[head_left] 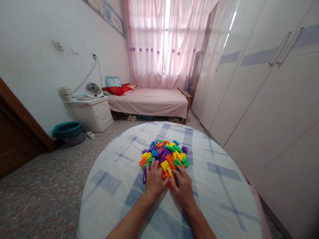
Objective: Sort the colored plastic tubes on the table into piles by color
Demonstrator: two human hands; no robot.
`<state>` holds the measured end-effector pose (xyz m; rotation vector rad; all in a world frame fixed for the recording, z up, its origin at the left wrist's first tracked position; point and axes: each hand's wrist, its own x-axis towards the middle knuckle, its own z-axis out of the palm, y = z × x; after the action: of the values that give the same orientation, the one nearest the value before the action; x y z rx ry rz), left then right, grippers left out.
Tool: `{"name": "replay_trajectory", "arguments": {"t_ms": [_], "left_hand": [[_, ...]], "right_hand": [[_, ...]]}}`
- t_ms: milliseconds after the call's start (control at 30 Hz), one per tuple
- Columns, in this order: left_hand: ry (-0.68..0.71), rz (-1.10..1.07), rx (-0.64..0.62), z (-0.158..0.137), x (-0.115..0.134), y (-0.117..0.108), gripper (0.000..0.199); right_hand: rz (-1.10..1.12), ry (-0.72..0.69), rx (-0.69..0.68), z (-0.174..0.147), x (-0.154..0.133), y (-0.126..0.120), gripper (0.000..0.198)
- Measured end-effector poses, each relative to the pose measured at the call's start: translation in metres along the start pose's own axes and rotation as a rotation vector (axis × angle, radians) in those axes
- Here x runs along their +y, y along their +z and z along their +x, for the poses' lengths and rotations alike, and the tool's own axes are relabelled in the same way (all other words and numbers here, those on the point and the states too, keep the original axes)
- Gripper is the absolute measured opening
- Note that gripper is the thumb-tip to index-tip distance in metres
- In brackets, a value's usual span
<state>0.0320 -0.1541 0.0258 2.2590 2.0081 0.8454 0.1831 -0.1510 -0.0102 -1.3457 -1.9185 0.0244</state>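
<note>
A heap of small plastic toy pieces [163, 152] in purple, orange, yellow, green and blue lies on the round table. My left hand [156, 179] rests at the near left side of the heap, fingers spread over its edge, beside a purple piece [144, 176]. At the near right side, my right hand [182, 184] has its fingers apart and touches the edge of the pile. Between the two hands sit a yellow piece [164, 165] and several orange ones. Some pieces under the fingers are partly hidden.
A white cloth with blue-grey checks covers the table [107, 205]. Beyond stand a bed [149, 101] and a white cabinet [92, 114] with a fan [93, 89]. A teal-rimmed bin [67, 130] is at left; a white wardrobe [261, 109] lines the right.
</note>
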Motion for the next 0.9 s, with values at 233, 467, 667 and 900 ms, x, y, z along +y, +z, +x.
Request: {"name": "replay_trajectory", "arguments": {"t_ms": [233, 467, 667, 900], "left_hand": [[0.045, -0.340, 0.150, -0.005, -0.020, 0.002, 0.031], [0.005, -0.530, 0.302, -0.010, -0.042, 0.004, 0.040], [-0.164, -0.429, 0.474, -0.001, -0.064, 0.001, 0.039], [-0.370, -0.557, 0.312, 0.002, -0.075, 0.012, 0.050]], "right_hand": [[0.081, 0.038, 0.037, -0.001, 0.002, -0.001, 0.029], [0.097, 0.026, 0.144, -0.001, 0.008, 0.001, 0.030], [0.068, 0.094, 0.235, 0.002, 0.017, -0.008, 0.032], [0.104, 0.253, 0.137, -0.002, 0.024, 0.002, 0.052]]}}
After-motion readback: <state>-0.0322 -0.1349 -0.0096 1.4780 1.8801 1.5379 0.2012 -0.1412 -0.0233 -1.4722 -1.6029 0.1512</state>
